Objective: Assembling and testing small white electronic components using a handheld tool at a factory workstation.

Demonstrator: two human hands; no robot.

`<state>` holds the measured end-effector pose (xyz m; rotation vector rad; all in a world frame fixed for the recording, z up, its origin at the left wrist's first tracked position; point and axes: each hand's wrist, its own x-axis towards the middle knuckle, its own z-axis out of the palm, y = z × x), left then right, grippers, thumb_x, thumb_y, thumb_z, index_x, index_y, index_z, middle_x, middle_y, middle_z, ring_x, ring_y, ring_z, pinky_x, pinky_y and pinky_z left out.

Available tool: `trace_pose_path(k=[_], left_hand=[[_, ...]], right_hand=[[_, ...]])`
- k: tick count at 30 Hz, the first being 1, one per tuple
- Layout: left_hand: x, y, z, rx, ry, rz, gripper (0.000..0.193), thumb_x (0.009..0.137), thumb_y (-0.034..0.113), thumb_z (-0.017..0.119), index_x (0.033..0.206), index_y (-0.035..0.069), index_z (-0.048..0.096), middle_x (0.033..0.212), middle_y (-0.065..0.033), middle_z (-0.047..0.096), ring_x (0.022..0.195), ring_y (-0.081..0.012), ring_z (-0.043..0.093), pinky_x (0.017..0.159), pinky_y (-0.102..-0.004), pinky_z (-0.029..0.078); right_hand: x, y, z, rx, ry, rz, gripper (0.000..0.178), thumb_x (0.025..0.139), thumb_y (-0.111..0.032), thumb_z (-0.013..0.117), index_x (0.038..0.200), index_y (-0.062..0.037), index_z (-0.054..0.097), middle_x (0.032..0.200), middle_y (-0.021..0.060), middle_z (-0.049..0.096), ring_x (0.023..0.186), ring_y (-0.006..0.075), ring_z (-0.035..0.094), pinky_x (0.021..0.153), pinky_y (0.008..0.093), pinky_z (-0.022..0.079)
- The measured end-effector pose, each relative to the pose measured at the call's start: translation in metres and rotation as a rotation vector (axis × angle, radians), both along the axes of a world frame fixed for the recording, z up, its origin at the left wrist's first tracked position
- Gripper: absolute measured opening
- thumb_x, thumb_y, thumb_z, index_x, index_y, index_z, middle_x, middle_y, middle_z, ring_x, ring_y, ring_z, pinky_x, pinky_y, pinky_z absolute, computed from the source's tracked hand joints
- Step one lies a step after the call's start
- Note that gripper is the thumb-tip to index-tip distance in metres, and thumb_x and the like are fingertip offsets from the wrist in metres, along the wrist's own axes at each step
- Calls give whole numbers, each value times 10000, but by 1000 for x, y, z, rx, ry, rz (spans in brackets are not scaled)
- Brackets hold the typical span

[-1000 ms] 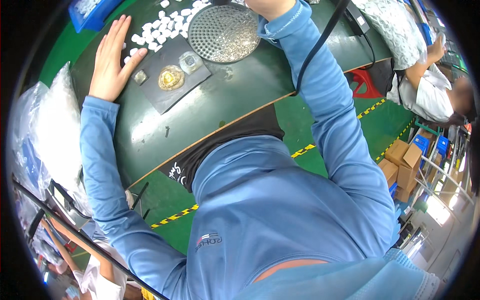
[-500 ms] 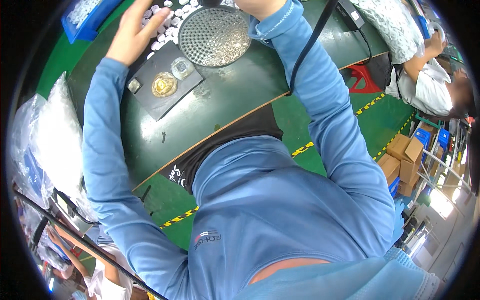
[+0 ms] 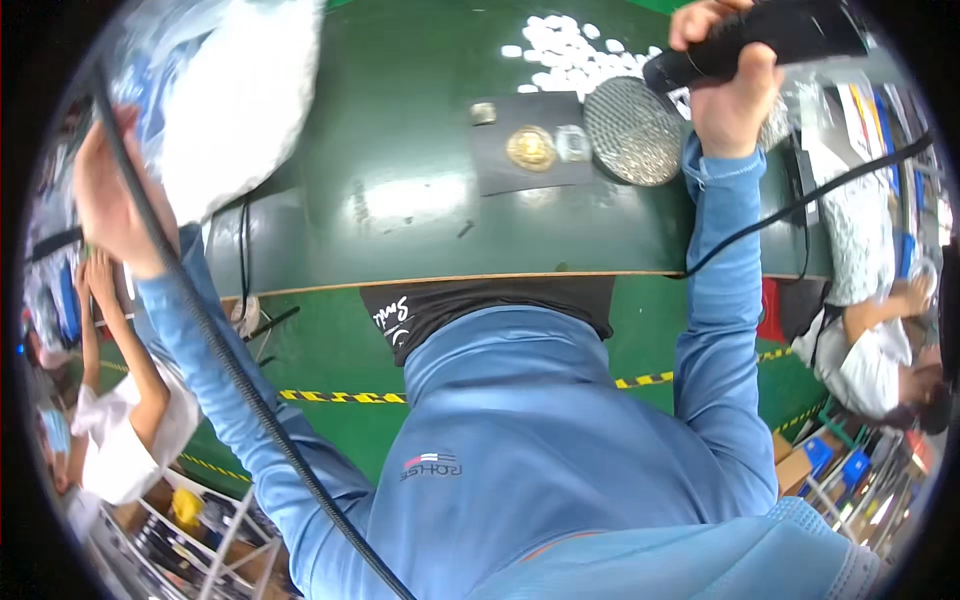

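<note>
My right hand (image 3: pixel 735 100) is wrapped round a thick black handheld tool (image 3: pixel 790 42), lifted at the far right over the table. Below it lies a round perforated tray (image 3: pixel 618 115), partly covered with small shiny metal pieces. At the far left my left hand (image 3: pixel 120 195) is raised beside a large white plastic bag (image 3: pixel 240 95). Its fingers look apart with nothing in them, and a dark cable (image 3: pixel 150 215) crosses in front of it. A dark mat (image 3: pixel 510 182) left of the tray carries a gold-coloured round lump (image 3: pixel 530 148), a clear dish (image 3: pixel 573 143) and a small square block (image 3: pixel 483 113).
Many white pieces (image 3: pixel 570 55) are scattered beyond the mat on the green table (image 3: pixel 400 130). A black cord (image 3: pixel 820 190) passes over my right forearm. One person (image 3: pixel 140 400) works at the left, another (image 3: pixel 870 345) at the right near a clear bag of pale parts (image 3: pixel 850 200).
My left hand has gone from beside the white pieces to the far left by the plastic bag. The view has turned, and the black tool in my right hand now shows more fully.
</note>
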<state>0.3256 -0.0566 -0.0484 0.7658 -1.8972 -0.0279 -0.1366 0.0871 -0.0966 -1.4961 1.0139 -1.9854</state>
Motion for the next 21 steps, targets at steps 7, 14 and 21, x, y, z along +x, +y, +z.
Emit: trace_pose_path(k=[7,14,21], left_hand=[[10,-70,3,186,-602,-132,218,980,41,639,1180,-34,681,1216,-155,681,1159,-266,651,1015,-326,478],[-60,-151,-41,185,-621,-467,303,807,74,728,1107,38,716,1023,-225,731,996,-377,682,921,-456,527],[75,-306,-155,320,-719,-360,550,1054,377,377,1411,30,613,1468,-180,584,1370,-310,528,1198,-409,344]], right_hand=[[-16,1,0,1,153,-39,1183,771,-758,741,1560,-15,268,1374,227,552,1178,314,635,1048,450,502],[-29,23,-4,69,271,-65,1004,867,-631,738,1500,54,367,1245,169,609,1057,274,664,990,419,520],[6,6,22,169,154,108,946,852,-569,761,1522,-16,387,1255,99,604,1090,205,643,969,371,518]])
